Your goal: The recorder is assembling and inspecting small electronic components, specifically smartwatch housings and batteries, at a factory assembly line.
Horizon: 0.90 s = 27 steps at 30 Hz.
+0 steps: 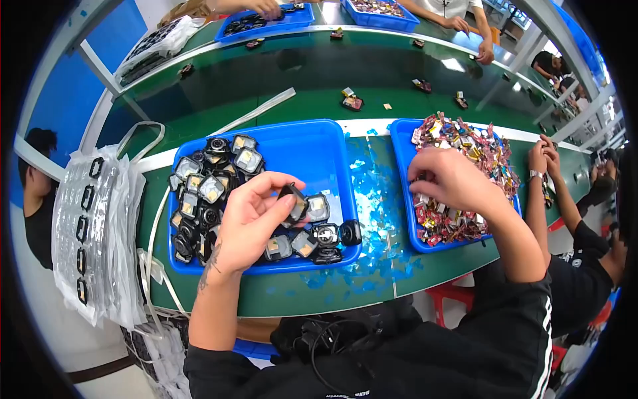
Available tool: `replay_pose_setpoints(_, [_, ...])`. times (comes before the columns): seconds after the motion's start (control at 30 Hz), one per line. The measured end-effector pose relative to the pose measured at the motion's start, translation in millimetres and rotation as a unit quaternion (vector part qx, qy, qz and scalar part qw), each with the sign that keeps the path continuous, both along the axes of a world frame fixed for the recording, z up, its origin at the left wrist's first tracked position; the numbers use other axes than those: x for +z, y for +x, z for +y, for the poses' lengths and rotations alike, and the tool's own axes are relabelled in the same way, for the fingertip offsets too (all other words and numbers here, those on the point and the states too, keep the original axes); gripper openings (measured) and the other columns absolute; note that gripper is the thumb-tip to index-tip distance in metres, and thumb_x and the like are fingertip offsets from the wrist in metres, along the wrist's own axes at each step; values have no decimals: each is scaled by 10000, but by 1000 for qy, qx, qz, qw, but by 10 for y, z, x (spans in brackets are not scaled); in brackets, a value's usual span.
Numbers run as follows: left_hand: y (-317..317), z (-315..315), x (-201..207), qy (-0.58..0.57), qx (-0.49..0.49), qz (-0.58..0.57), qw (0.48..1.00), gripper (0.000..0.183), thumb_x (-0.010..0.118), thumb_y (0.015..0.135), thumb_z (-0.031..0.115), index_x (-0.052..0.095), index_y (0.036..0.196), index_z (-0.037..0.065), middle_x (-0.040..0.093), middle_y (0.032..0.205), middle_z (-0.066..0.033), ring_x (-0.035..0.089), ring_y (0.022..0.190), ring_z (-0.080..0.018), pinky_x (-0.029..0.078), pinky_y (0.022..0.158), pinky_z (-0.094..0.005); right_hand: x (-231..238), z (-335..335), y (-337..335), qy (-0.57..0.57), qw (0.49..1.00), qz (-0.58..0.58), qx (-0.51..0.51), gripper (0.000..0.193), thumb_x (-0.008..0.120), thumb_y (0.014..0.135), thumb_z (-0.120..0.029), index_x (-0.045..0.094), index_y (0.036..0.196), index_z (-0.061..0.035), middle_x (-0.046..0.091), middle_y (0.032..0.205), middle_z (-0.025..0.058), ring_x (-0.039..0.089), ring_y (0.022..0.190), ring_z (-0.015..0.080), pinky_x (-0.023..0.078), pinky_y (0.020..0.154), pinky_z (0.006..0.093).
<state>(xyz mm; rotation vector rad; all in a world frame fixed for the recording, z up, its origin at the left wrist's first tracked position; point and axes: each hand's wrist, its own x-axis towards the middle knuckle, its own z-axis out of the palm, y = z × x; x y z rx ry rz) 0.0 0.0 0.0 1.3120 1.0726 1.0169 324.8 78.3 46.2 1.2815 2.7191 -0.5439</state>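
Observation:
My left hand (244, 223) pinches a small black watch case (297, 203) between thumb and fingers, tilted, above the left blue bin (332, 156). Inside that bin lie many similar black watch cases (212, 189), piled mostly on its left side, several with pale squares inside. Over the right blue bin (403, 141) hangs my right hand (446, 178), its fingers curled together at the near left of a heap of small parts (458, 223) coloured red, yellow and silver. Whether those fingertips hold a part is hidden from me.
Scraps of blue film (372, 206) litter the green table between the bins. Clear plastic trays (83, 226) stand stacked at the left. Beyond a pale rail, a green belt (279, 86) carries scattered small assemblies (352, 101). A co-worker's hands (545, 159) are close on the right.

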Motion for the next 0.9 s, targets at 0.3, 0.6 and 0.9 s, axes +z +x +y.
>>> replay_pose_setpoints(0.3, [278, -93, 58, -60, -4, -119, 991, 382, 572, 928, 34, 473, 1297, 34, 604, 1008, -89, 663, 888, -192, 573, 778, -307, -62, -315, 460, -131, 795, 510, -301, 272, 611, 887, -1, 629, 1157, -27, 652, 955, 6, 618, 907, 71, 518, 727, 227])
replay_pose_setpoints(0.6, [721, -204, 146, 409, 11, 276, 870, 435, 786, 642, -25, 764, 1039, 149, 494, 949, -57, 560, 822, -189, 489, 673, -290, -168, -635, 142, -420, 524, 692, -266, 313, 596, 934, -58, 543, 1236, 1, 643, 995, 67, 649, 817, 107, 568, 747, 242])
replay_pose_setpoints(0.9, [741, -174, 93, 457, -12, 266, 849, 389, 833, 624, 48, 783, 982, 192, 489, 833, -10, 535, 735, -146, 448, 600, -278, -409, -857, -450, -461, 585, 619, -249, 276, 588, 935, -45, 565, 1207, -3, 636, 1022, 70, 634, 851, 116, 531, 773, 250])
